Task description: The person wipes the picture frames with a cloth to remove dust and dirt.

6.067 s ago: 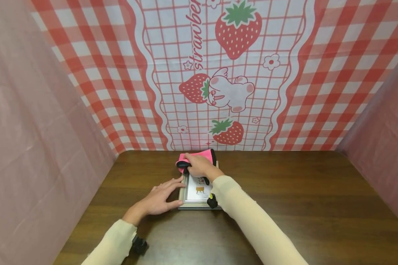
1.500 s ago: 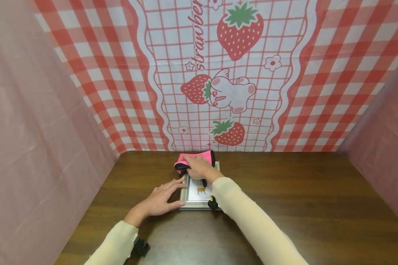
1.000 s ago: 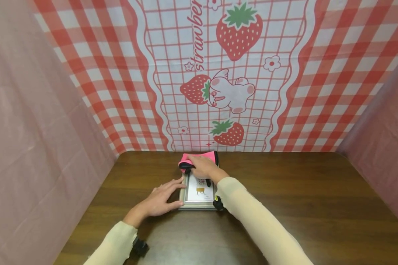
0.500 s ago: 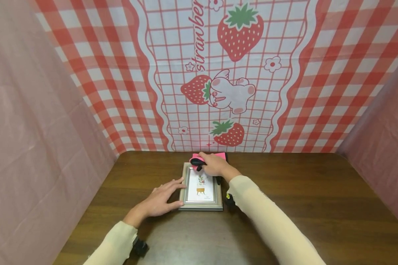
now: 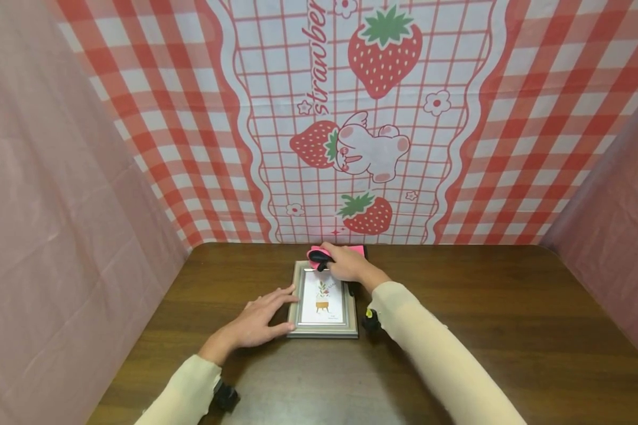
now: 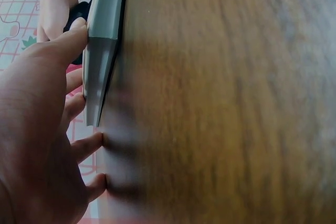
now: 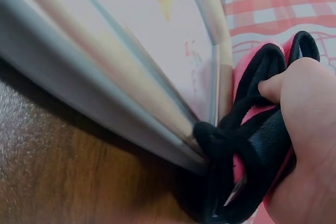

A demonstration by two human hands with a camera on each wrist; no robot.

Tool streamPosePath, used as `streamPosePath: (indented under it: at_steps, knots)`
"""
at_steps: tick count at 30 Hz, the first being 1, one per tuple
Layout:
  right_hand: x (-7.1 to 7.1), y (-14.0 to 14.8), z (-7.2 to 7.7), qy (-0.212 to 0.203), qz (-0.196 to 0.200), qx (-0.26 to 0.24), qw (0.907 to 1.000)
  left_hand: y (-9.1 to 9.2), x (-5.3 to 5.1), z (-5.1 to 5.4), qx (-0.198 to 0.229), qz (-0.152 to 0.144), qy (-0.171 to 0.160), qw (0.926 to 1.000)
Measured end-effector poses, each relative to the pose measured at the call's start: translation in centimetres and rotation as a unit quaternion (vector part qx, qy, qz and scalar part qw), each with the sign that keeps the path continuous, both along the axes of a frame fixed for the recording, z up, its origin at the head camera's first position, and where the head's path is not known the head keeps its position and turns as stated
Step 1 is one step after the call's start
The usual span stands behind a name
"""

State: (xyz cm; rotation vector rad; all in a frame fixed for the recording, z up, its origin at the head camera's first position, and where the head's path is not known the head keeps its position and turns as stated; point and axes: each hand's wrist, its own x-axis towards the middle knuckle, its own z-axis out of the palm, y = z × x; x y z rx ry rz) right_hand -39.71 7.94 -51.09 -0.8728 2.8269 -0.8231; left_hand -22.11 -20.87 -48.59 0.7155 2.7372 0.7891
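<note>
A picture frame (image 5: 323,330) with a pale metallic border lies flat on the table, its print showing a potted plant on a stool. My left hand (image 5: 257,319) steadies its left side with spread, fairly straight fingers. In the left wrist view, the thumb (image 6: 76,32) touches the frame's edge and two fingertips rest on the table. At the far right corner my right hand (image 5: 348,264) grips a bunched pink cloth with black edging (image 5: 319,258). The right wrist view has the folded cloth (image 7: 257,129) against the frame's corner, the thumb pressing into it; the other fingers are mostly hidden.
The brown wooden table (image 5: 484,319) ends just behind the frame at a red-and-white strawberry-print curtain (image 5: 372,141). Plain pink curtains (image 5: 69,206) hang at both sides. Both wrists carry small black cameras (image 5: 225,395).
My right hand has carried the pink cloth rightward along the frame's far edge, uncovering the far left corner and more of the print. My left hand and the frame stay in place.
</note>
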Motion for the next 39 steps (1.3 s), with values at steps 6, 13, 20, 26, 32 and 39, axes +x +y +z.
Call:
streamPosePath:
  at_steps: [6,13,20,26,32,39]
  knots:
    - [0.4,0.5,1.0,0.010,0.003,-0.002,0.9999,0.1,-0.1,-0.1,0.001,-0.002,0.004,1.0000]
    - [5.1,0.9,6.4,-0.008,-0.010,-0.006,0.9999,0.1,-0.2,-0.1,0.002,-0.001,0.002,1.0000]
    - [6.3,1.9,7.0,0.012,-0.025,-0.003,0.9996,0.1,-0.3,-0.1,-0.001,-0.003,0.009,1.0000]
    - [7.0,2.6,7.0,0.036,-0.031,-0.007,0.9988,0.1,-0.1,-0.1,-0.001,-0.001,0.004,1.0000]
    - [8.1,3.0,7.5,0.055,-0.038,-0.013,0.9977,0.1,0.0,0.0,0.001,-0.002,0.005,1.0000]
    - [10.2,3.1,7.7,0.074,-0.027,-0.020,0.9967,0.0,0.1,-0.1,0.002,-0.002,0.006,1.0000]
